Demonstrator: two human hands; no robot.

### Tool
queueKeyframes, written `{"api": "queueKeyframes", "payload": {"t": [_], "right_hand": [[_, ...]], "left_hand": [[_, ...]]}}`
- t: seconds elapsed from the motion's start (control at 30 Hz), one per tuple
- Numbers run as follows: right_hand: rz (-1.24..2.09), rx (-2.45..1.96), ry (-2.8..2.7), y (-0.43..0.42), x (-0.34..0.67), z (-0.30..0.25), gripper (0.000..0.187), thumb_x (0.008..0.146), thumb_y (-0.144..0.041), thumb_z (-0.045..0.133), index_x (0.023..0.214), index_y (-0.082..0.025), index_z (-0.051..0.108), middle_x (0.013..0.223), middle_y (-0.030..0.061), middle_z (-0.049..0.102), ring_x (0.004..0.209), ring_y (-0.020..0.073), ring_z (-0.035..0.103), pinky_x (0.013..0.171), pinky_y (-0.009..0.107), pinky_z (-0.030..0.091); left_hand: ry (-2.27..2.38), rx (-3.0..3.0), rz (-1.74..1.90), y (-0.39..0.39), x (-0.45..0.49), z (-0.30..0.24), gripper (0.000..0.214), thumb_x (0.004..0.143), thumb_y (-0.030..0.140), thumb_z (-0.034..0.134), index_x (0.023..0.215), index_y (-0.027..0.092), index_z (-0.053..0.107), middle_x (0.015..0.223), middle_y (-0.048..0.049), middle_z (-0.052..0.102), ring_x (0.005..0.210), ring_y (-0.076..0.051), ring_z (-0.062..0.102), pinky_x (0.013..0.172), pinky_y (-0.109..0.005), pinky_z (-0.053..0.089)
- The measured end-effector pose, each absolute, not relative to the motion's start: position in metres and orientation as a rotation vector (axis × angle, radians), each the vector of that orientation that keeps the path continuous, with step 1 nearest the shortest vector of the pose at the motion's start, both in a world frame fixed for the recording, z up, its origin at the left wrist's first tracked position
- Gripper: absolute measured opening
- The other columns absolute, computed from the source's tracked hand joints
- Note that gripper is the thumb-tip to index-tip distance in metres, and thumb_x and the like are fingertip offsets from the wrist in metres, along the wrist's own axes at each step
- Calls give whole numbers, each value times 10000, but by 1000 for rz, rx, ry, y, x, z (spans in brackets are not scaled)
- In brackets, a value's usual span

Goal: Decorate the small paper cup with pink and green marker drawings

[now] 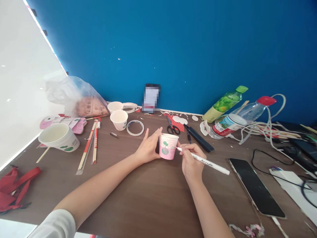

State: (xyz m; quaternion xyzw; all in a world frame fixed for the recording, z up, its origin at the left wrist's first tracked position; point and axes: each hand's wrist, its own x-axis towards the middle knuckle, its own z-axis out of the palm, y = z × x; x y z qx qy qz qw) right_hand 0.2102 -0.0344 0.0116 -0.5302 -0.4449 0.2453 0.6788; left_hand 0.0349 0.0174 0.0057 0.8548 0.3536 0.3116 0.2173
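Observation:
A small paper cup (pixel 168 145), painted pink with green shapes, stands upright on the brown table (pixel 148 198). My left hand (pixel 148 148) cups its left side, thumb and fingers pressed against the wall. My right hand (pixel 192 162) is closed in a pinch on a white acrylic marker (pixel 205 161), whose tip touches the cup's right side.
Two plain paper cups (pixel 119 119), a stack of cups (pixel 59 137), a tape ring (pixel 135 127), chopsticks (pixel 90 144) and a plastic bag (pixel 74 96) lie left. Scissors (pixel 172 126), two bottles (pixel 235 120), cables (pixel 269 129) and a phone (pixel 256 186) lie right.

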Motion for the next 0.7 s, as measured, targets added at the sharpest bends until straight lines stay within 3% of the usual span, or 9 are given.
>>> {"api": "queueKeyframes", "payload": {"t": [0.27,0.43,0.6,0.7], "right_hand": [[828,-981,-802,-34,202,30,155,635,-210,685,540,-208,563,478,-50,529,569,129,540,648,304,458],[965,-946,-697,-32,201,35,157,638,-230,706,548,-203,581,480,-57,534,541,99,526,669,292,458],[921,-944,-773,-34,201,33,159,653,-256,729,572,-211,600,496,-52,565,542,113,554,668,312,472],[868,-954,-895,-37,202,30,155,686,-277,733,618,-220,606,507,-49,571,576,147,600,688,347,494]], "left_hand": [[938,2344,838,18,34,5,1049,693,406,781,1457,234,83,1561,-201,270,1422,-319,353,1207,-604,43],[956,2314,846,18,35,3,1125,658,334,793,1472,154,38,1558,-272,204,1480,-365,154,1199,-595,156],[892,2298,840,15,34,6,1168,683,311,747,1476,175,-100,1567,-247,201,1457,-359,254,1205,-601,126],[917,2283,818,15,34,8,1118,655,357,768,1466,176,21,1543,-230,279,1454,-361,260,1206,-619,98]]}}
